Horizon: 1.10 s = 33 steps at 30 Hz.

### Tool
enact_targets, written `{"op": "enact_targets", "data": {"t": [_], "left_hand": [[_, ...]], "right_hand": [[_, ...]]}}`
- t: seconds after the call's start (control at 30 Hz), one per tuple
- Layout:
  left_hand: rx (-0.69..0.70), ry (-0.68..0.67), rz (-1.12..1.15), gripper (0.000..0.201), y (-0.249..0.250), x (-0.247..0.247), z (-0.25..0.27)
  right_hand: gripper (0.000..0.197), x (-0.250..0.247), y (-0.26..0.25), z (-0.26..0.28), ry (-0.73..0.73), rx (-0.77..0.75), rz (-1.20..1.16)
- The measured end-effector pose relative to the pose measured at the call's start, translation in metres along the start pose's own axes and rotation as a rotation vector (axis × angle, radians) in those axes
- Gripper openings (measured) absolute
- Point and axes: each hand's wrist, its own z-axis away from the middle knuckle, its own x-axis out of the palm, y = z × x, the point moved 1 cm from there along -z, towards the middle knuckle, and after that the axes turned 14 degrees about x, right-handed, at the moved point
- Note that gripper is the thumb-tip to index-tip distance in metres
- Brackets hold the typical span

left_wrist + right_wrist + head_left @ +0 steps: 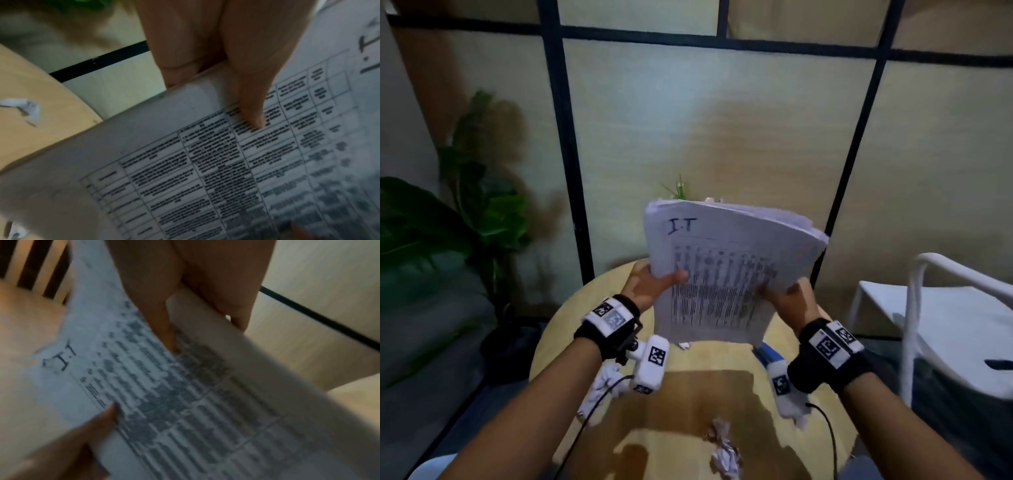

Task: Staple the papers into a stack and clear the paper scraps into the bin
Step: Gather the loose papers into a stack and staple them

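Observation:
A stack of printed papers (722, 270) with "I.T" handwritten on the top sheet is held upright above the round wooden table (688, 387). My left hand (650, 284) grips its left edge, thumb on the front, as the left wrist view shows on the papers (205, 170). My right hand (787, 298) grips the right edge, thumb on the papers (185, 394). Crumpled paper scraps lie on the table: one at the left (602, 387), two near the front (722, 448), a small one (684, 344) under the stack. A blue object (768, 354) lies behind my right wrist.
A white chair (945, 325) stands to the right of the table. Leafy plants (465, 219) fill the left. A panelled screen with black frames (565, 137) rises behind the table. No bin is in view.

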Motion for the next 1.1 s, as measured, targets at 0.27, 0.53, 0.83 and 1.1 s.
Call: {"op": "enact_targets", "data": {"t": [0.27, 0.53, 0.83, 1.1], "left_hand": [[-0.004, 0.078, 0.071, 0.048, 0.005, 0.009, -0.008], [-0.109, 0.103, -0.073, 0.045, -0.038, 0.019, 0.003], [0.069, 0.116, -0.01, 0.035, -0.027, 0.015, -0.001], [0.157, 0.122, -0.047, 0.023, -0.01, 0.02, -0.003]], "right_hand": [[0.031, 0.013, -0.008, -0.008, 0.025, 0.047, -0.253], [0.041, 0.035, 0.041, -0.013, 0.098, 0.218, -0.08], [0.026, 0.032, 0.024, -0.014, 0.115, 0.096, -0.243], [0.014, 0.05, 0.016, -0.021, 0.153, 0.098, -0.201]]}}
